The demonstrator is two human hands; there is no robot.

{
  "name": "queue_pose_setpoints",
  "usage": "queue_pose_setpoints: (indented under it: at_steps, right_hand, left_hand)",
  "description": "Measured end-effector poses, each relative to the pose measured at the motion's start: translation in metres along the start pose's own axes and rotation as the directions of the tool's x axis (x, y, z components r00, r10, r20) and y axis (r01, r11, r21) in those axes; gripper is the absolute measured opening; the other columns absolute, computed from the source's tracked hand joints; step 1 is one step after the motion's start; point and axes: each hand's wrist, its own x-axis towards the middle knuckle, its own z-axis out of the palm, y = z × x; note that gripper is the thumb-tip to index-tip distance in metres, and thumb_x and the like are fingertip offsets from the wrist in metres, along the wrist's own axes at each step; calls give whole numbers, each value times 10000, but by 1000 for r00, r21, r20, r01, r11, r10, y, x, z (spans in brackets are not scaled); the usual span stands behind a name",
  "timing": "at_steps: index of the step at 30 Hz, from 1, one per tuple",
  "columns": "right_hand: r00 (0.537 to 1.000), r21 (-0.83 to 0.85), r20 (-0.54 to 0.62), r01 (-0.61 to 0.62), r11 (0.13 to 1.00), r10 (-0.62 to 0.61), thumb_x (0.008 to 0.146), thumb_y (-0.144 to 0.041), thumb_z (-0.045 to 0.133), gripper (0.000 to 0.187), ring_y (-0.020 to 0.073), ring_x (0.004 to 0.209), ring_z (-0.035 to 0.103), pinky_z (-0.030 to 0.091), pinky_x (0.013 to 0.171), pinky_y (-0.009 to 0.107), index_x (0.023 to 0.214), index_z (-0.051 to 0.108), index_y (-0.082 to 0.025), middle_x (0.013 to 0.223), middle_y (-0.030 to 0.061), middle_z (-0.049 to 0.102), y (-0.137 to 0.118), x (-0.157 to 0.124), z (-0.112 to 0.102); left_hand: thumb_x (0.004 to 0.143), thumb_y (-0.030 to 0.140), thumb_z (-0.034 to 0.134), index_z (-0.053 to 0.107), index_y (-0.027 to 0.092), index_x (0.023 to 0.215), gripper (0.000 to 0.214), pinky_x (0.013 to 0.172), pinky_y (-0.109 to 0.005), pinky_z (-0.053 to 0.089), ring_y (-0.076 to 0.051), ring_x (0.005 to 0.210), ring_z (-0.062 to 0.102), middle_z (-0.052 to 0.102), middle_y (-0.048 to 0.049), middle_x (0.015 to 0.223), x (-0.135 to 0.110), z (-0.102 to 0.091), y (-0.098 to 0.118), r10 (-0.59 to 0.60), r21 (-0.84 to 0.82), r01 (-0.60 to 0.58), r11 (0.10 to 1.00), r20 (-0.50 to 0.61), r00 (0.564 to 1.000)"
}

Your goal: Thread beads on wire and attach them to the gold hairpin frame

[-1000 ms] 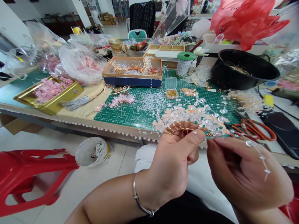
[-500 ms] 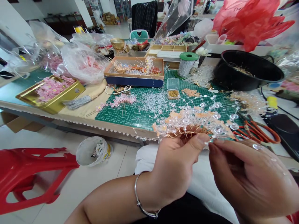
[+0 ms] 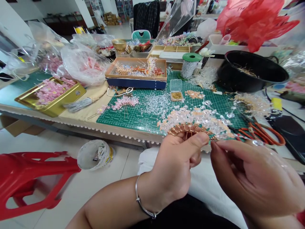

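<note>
My left hand [image 3: 177, 165] grips a copper-wire tiara frame [image 3: 188, 129] from below, with the thumb pressed across its front. Peach flowers and clear crystal beads [image 3: 197, 119] fan out from the frame over the cutting mat. My right hand [image 3: 250, 178] sits just to the right of the tiara, with its fingertips pinched together near the tiara's right end. A fine wire strung with clear beads [image 3: 257, 143] runs from those fingers across the back of the hand. The wire itself is too thin to follow between the fingers.
A green cutting mat [image 3: 133, 119] scattered with beads covers the table. Orange-handled pliers [image 3: 262, 136] lie to the right. Behind stand a wooden tray of gold sprays [image 3: 135, 63], a black basin [image 3: 250, 70] and a gold tin of pink flowers [image 3: 50, 95]. A red stool [image 3: 30, 178] sits on the floor at left.
The tiara has tipped back so its copper frame shows again above my left thumb. The bead strand no longer hangs free and now lies across my right hand.
</note>
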Motion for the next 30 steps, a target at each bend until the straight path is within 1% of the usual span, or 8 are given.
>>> queue_pose_setpoints:
  at_steps: [4, 7, 12, 16, 20, 23, 27, 30]
  right_hand:
    - [991, -217, 47, 132, 967, -125, 851, -315, 610, 232, 112, 342, 399, 270, 396, 296, 628, 602, -250, 415, -43, 460, 4, 6, -1]
    - [986, -204, 75, 163, 965, -150, 833, -317, 610, 262, 95, 289, 372, 247, 337, 281, 584, 571, -248, 393, -53, 459, 8, 7, -2]
    - [999, -99, -52, 8, 995, -13, 849, -313, 623, 212, 126, 388, 511, 364, 382, 263, 655, 587, -238, 495, -17, 571, 7, -4, 6]
    - [963, 85, -212, -149, 985, 164, 894, -305, 636, 136, 131, 503, 531, 437, 466, 252, 786, 590, -238, 645, -9, 601, -1, -9, 17]
    - [928, 378, -6, -343, 860, 372, 859, -370, 700, 134, 136, 514, 514, 436, 449, 246, 891, 636, -256, 658, -23, 609, 2, -9, 19]
    - [886, 520, 95, -432, 737, 453, 827, -380, 758, 160, 142, 558, 516, 432, 476, 250, 890, 667, -264, 669, -18, 609, 7, -10, 17]
    - [872, 629, 166, -453, 632, 460, 839, -444, 734, 185, 159, 587, 549, 487, 530, 283, 863, 675, -270, 665, -12, 600, 3, -10, 16]
    - [870, 652, 202, -462, 601, 450, 827, -451, 726, 203, 159, 553, 543, 459, 462, 275, 781, 645, -271, 655, -5, 593, -2, -6, 17]
  left_hand:
    - [858, 307, 729, 562, 166, 718, 259, 484, -238, 170, -73, 488, 185, 308, 96, 501, 2, -3, -1, -43, -45, 43, 998, 10, 999]
    - [870, 292, 722, 569, 158, 741, 241, 464, -211, 165, -67, 473, 169, 293, 103, 483, 3, -5, -2, -105, -89, 107, 990, 29, 994]
    - [838, 260, 755, 555, 152, 718, 258, 428, -159, 184, -47, 452, 150, 332, 105, 497, 5, -4, -4, -181, -200, 191, 961, 66, 981]
    - [820, 190, 765, 568, 130, 704, 236, 421, -125, 212, -31, 457, 159, 382, 95, 539, 8, -4, -6, -139, -284, 146, 948, 48, 989]
    - [775, 160, 803, 589, 120, 722, 224, 414, -114, 230, -16, 454, 193, 450, 78, 600, 10, -5, -8, -96, -308, 99, 946, 24, 995]
    - [778, 155, 807, 599, 113, 731, 217, 413, -106, 242, -12, 450, 211, 441, 83, 588, 10, -6, -10, -77, -327, 85, 941, 38, 996]
    - [765, 160, 822, 604, 109, 732, 226, 410, -96, 247, -3, 444, 214, 442, 83, 586, 10, -7, -11, -106, -356, 122, 926, 64, 992]
    - [733, 164, 842, 613, 113, 731, 234, 406, -93, 246, 0, 444, 225, 442, 78, 596, 11, -9, -11, -119, -354, 131, 926, 56, 991]
